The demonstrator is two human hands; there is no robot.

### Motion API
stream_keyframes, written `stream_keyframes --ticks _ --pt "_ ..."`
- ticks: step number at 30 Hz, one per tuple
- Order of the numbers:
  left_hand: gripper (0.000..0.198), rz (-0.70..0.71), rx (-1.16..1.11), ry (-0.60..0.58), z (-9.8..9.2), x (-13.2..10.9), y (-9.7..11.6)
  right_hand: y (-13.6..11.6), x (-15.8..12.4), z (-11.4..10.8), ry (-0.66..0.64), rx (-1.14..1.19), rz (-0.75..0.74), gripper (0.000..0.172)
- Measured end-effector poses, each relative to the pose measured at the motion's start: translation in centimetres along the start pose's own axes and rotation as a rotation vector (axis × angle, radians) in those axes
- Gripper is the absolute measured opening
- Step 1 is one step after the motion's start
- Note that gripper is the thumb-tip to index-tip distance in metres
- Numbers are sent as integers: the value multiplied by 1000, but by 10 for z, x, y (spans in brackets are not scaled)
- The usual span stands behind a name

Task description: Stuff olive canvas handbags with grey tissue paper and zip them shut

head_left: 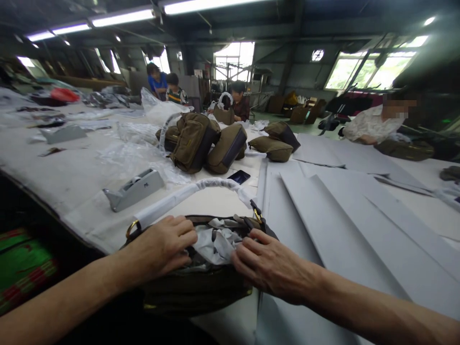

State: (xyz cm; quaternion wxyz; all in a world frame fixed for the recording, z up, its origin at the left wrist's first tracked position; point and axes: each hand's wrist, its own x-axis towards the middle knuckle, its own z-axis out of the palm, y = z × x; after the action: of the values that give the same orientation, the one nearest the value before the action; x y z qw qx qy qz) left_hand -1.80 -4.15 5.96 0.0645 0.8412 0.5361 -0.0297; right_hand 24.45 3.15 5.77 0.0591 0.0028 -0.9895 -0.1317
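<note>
Right in front of me, a dark olive handbag lies at the table edge with its zip top open. White crumpled paper fills its mouth. The bag's handle, wrapped in white, arches over the far side between gold-coloured rings. My left hand is closed on the left part of the opening, fingers curled over its edge. At the right end of the opening, my right hand is closed on the bag's edge, fingertips against the paper. What lies under both sets of fingertips is partly hidden.
A grey tape dispenser stands beyond the bag, with a phone farther right. Several brown-olive bags are piled behind. White sheets overlap on the right. Clear plastic lies at left. Several people sit around the table.
</note>
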Motion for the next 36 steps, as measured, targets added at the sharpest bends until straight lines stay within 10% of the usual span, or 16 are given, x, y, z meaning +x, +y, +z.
stream_keyframes --ticks 7,13,23,28,32,36 --pt "16 -235 176 -304 15 8 7 0 1 10 -139 53 -20 14" --pt "24 91 -22 172 2 -6 23 -10 -3 7 69 -46 -22 20" --pt "8 266 115 188 51 20 34 -25 1 29 -79 -2 74 10" --pt "3 148 -104 235 36 6 35 -7 0 6 21 139 62 17" --pt "31 115 -236 534 17 18 46 11 -5 -15 223 118 236 15" --pt "58 165 -257 471 23 53 56 26 -15 -18 74 -6 241 38"
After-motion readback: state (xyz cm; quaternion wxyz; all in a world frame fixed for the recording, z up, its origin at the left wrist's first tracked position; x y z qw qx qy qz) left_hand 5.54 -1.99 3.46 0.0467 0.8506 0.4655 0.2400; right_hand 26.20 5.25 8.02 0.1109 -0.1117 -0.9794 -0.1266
